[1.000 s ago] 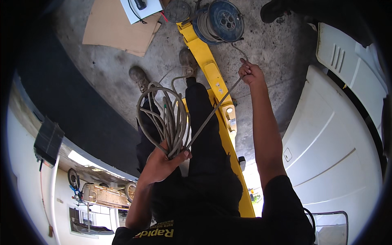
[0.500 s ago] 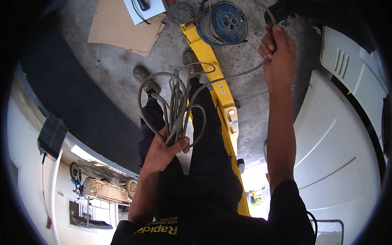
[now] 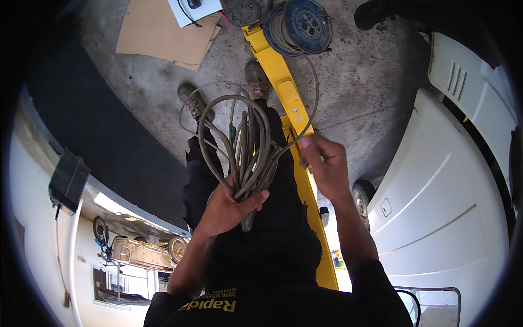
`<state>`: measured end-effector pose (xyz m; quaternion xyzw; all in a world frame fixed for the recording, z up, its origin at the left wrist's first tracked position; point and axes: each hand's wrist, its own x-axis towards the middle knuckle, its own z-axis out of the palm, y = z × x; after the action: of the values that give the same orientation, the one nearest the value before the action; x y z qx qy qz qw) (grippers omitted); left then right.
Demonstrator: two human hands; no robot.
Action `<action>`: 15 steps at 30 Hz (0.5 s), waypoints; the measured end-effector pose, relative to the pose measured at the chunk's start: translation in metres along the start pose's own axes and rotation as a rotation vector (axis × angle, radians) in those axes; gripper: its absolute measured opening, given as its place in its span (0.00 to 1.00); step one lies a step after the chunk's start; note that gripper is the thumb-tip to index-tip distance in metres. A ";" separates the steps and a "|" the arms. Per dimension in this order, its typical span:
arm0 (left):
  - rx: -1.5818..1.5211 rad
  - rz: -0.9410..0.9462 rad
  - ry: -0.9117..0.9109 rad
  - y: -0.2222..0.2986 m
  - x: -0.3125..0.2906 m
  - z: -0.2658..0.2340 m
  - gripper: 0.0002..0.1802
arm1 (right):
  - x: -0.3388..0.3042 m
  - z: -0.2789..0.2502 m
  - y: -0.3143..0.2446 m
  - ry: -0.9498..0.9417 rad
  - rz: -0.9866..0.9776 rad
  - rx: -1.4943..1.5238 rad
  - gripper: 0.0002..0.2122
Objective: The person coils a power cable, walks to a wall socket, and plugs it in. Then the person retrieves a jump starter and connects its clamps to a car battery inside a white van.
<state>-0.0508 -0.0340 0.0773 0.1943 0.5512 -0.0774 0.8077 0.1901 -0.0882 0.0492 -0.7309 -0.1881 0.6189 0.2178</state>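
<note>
My left hand [image 3: 231, 204] is closed around the gathered base of a looped grey cable [image 3: 260, 158], holding it in front of my legs. The loops fan upward from the fist, and a short tail hangs below it. A single strand runs from the coil's right side up toward the blue cable reel [image 3: 308, 26] on the floor. Right by that strand is my right hand [image 3: 327, 163], fingers curled and smeared by motion; whether they grip it cannot be told. A small green piece [image 3: 233, 134] shows behind the loops.
A long yellow metal beam [image 3: 294, 103] runs along the floor beside my right leg. Flattened cardboard [image 3: 158, 38] lies at the far left. White vehicle panels [image 3: 441, 185] stand on the right, with another person's dark shoe [image 3: 370, 14] beyond. A dark strip [image 3: 103, 131] crosses the left.
My right hand has come down and left, toward the coil. The strand now hangs in a curve from the reel. The coil in my left hand looks fuller and slightly farther right.
</note>
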 end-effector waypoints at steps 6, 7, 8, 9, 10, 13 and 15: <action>0.057 0.022 -0.145 -0.001 -0.011 0.002 0.15 | 0.146 -0.050 0.140 0.151 0.359 0.233 0.16; 0.054 0.013 -0.152 -0.002 -0.012 0.000 0.15 | 0.160 -0.055 0.157 0.004 0.554 0.469 0.16; 0.141 0.051 -0.165 -0.003 -0.010 -0.005 0.15 | 0.176 -0.068 0.178 0.121 0.575 0.607 0.15; 0.226 0.089 -0.176 -0.005 -0.009 -0.011 0.16 | 0.191 -0.088 0.199 0.239 0.594 0.743 0.13; 0.309 0.128 -0.188 -0.007 -0.009 -0.013 0.17 | 0.203 -0.113 0.214 0.360 0.611 0.876 0.12; 0.311 0.121 -0.127 -0.012 0.001 -0.009 0.19 | 0.234 -0.187 0.211 0.480 0.402 1.182 0.13; 0.268 0.035 -0.103 0.004 -0.001 -0.002 0.16 | 0.262 -0.215 0.157 0.653 0.270 1.086 0.16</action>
<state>-0.0511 -0.0294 0.0787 0.3055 0.4903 -0.1461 0.8031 0.4462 -0.0951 -0.2230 -0.6846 0.3210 0.3935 0.5229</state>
